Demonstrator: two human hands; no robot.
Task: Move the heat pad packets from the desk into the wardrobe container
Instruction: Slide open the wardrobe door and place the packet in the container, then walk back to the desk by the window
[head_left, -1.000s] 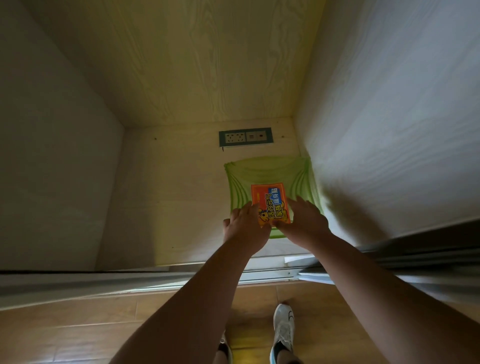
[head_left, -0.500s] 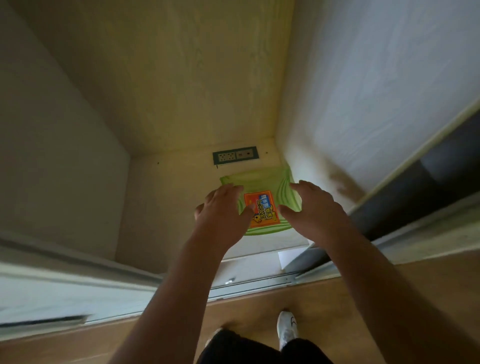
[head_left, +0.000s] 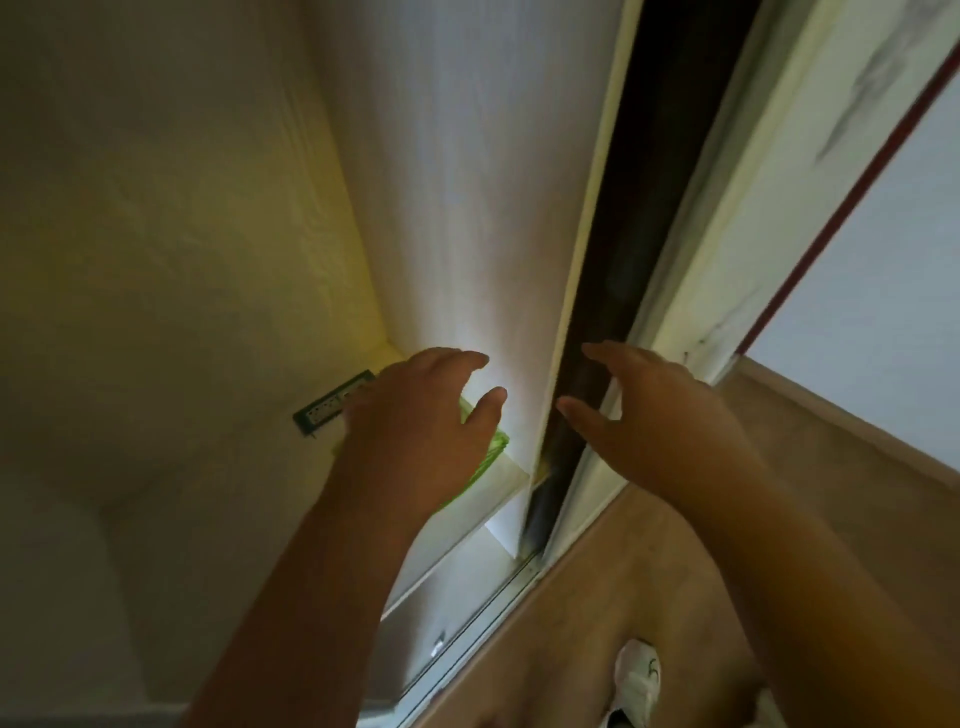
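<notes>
Fingers of both hands were spread and loose, holding nothing: left hand (head_left: 415, 431) hovered in front of the green container (head_left: 491, 452), right hand (head_left: 654, 415) hung out over the dark gap by the sliding door edge (head_left: 582, 291). Only a sliver of the container showed past the left hand, a translucent lime-green ribbed rim, sitting on the wardrobe shelf (head_left: 498, 483) just by the right side panel (head_left: 467, 182). No heat pad packet visible in this view; the left hand blocked most of the container, so can't tell what's inside it. No bench in shot either, so can't say how many packets remain there. Judgement on handling: heat pad packets should be light, flat, soft foil or plastic sachets, slightly slippery, not fragile but puncturable, so a thumb-and-finger pinch at an edge or a flat two-hand hold across the short sides ought to do; no squeeze needed. Container looked thin and light, likely to slide on the smooth shelf if nudged, so better to drop packets in from above than push against the rim. Socket strip (head_left: 332, 402) sat on the back wall just left of the container, partly behind the left hand. White shoe (head_left: 636, 680) on the wood floor (head_left: 597, 597) below.
</notes>
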